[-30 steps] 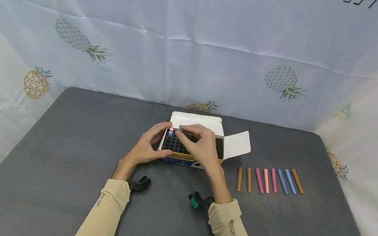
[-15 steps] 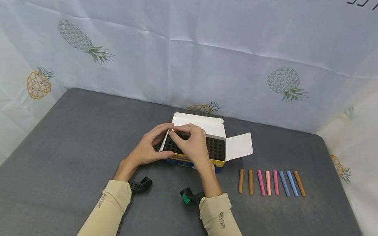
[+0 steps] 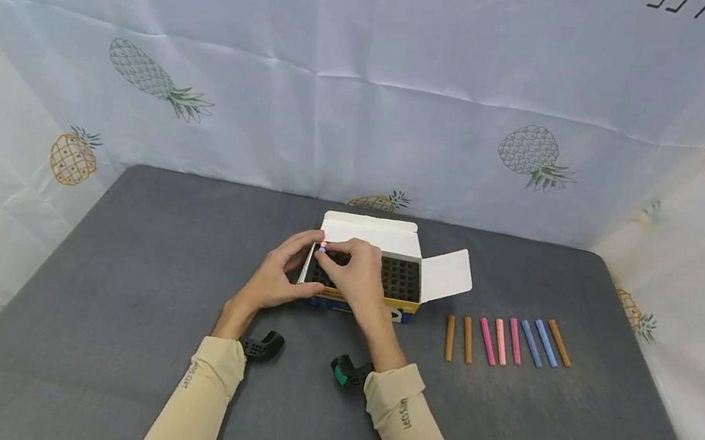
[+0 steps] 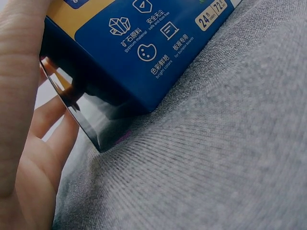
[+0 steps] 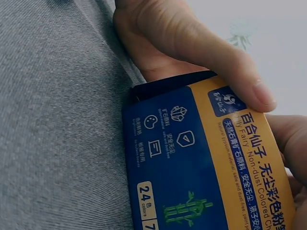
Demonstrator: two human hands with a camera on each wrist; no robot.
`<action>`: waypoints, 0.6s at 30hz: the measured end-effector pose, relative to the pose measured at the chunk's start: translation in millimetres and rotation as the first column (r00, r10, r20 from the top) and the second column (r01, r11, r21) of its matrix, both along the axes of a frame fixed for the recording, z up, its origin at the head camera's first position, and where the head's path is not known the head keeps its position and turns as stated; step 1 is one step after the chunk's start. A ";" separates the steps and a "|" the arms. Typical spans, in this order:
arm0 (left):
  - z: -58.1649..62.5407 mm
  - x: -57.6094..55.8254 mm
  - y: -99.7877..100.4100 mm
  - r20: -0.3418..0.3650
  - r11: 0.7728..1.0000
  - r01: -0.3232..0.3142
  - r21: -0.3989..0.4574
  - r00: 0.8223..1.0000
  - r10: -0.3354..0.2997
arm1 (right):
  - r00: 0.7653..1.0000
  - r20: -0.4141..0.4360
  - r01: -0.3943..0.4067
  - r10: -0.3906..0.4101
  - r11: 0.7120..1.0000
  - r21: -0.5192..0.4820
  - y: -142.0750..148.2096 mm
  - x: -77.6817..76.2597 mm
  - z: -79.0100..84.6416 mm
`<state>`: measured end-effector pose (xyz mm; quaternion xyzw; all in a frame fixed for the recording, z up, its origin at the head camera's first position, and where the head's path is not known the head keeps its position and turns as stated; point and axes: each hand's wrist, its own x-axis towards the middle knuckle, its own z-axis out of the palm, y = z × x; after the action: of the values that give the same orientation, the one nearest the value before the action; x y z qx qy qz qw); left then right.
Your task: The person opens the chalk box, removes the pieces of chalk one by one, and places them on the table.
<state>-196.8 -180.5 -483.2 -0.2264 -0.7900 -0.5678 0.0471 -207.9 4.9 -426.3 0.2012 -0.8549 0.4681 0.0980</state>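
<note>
An open chalk box [image 3: 409, 307], blue and yellow with a dark tray of holes inside, stands at the table's back middle. My left hand [image 3: 272, 275] grips its left end, the thumb on the front face and the fingers round the far corner. In the right wrist view that thumb [image 5: 261, 93] presses the box's yellow band. Above the tray my right hand [image 3: 355, 277] pinches the top of a blue chalk stick [image 3: 322, 250] between thumb and index finger. A pink chalk stick [image 3: 323, 244] shows just behind it. My right palm hides part of the tray.
Right of the box, several chalk sticks lie in a row, among them a brown one [image 3: 449, 338], a magenta one [image 3: 487, 341] and a blue one [image 3: 546, 342]. The white lid [image 3: 378, 232] and side flap [image 3: 446, 274] stand folded out. A patterned curtain [image 3: 340, 131] hangs behind the table.
My right hand has moved left across the tray to its back left corner, and its thumb and index finger have come onto the blue chalk stick. The left hand keeps its hold.
</note>
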 end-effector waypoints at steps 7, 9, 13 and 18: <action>-0.6 0.0 0.3 -0.014 1.000 0.010 0.013 1.000 -0.009 | 0.998 -0.031 0.047 -0.045 0.998 0.036 -3.5 3.1 -0.1; -0.2 0.4 0.3 -0.012 1.000 0.015 0.018 1.000 -0.015 | 0.998 -0.039 0.053 -0.051 0.997 0.049 -4.2 3.5 -0.7; -0.2 0.7 -0.2 -0.010 1.000 0.021 0.020 1.000 -0.021 | 0.997 -0.059 0.057 -0.053 0.996 0.067 -5.2 4.4 -1.1; -1.4 0.6 -0.8 -0.015 1.000 0.021 0.019 1.000 -0.020 | 0.996 -0.083 0.041 -0.040 0.999 0.016 -6.2 3.7 -0.6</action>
<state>-196.2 -181.3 -484.7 -0.2383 -0.7817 -0.5742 0.0493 -204.2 -1.2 -427.0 0.2037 -0.8580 0.4499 0.1410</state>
